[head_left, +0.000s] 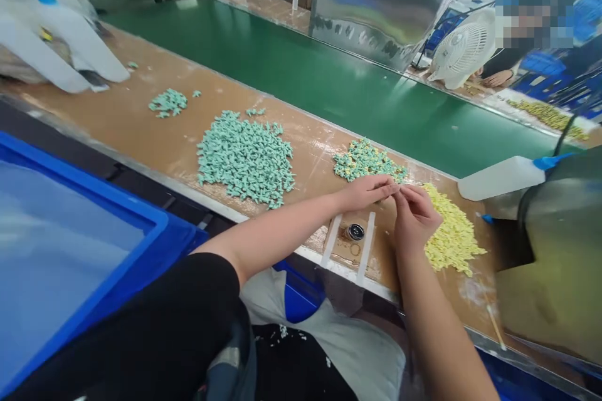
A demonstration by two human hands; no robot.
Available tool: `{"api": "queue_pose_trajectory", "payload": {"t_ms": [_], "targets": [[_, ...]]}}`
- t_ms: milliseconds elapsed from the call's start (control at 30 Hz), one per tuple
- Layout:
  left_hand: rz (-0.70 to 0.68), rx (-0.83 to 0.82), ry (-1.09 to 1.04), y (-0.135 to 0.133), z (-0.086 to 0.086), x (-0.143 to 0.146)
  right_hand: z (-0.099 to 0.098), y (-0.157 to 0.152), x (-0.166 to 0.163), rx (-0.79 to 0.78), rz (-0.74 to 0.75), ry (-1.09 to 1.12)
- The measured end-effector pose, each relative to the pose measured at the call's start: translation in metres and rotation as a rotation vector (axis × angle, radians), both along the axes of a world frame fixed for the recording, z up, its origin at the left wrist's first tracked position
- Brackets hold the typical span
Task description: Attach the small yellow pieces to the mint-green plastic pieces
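Observation:
My left hand [369, 192] and my right hand [414, 216] meet fingertip to fingertip over the brown worktop [141, 125], both pinched on a tiny part I cannot make out. Just behind them lies a mixed green-and-yellow pile [364, 161]. A pile of small yellow pieces [454, 235] lies under and to the right of my right hand. A large heap of small green pieces [247, 160] lies to the left. Below my hands sits a small round black cap [356, 232] between two white strips [367, 247].
A green conveyor belt [329, 81] runs behind the worktop. A white squeeze bottle with a blue tip [503, 177] lies at right beside a metal housing [559, 257]. A blue crate [84, 250] stands at left. A small green pile [168, 102] lies farther left. Another person sits across by a white fan [463, 47].

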State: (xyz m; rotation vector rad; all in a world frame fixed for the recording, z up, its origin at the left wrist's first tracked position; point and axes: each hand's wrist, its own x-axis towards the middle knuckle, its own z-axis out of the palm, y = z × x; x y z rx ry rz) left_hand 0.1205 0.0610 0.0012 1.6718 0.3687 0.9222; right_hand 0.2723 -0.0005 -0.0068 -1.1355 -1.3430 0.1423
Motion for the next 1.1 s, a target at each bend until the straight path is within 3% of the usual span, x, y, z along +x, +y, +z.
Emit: {"api": "queue_pose_trajectory", "payload": {"t_ms": [200, 400, 700, 833, 900, 1033, 1100], "targets": [[-0.008, -0.155, -0.018, 0.001, 0.003, -0.007, 0.008, -0.004, -0.001, -0.016, 0.112, -0.127], [-0.081, -0.054, 0.099, 0.005, 0.000, -0.013, 0.011, -0.003, 0.012, -0.011, 0.239, -0.164], [0.063, -0.022, 0.145, -0.010, 0.004, -0.007, 0.013, -0.004, 0.014, 0.040, 0.323, -0.211], [0.063, -0.037, 0.309, -0.021, 0.017, -0.014, 0.018, -0.007, 0.016, -0.031, 0.437, -0.176], [0.133, 0.042, 0.468, -0.027, 0.032, -0.031, 0.021, -0.009, 0.017, -0.111, 0.515, -0.167], [0.583, 0.340, 0.972, -0.038, 0.064, -0.087, 0.029, -0.013, 0.017, -0.310, 0.695, -0.186], [0.680, 0.355, 1.246, -0.043, 0.074, -0.116, 0.032, -0.015, 0.017, -0.370, 0.782, -0.196]]}}
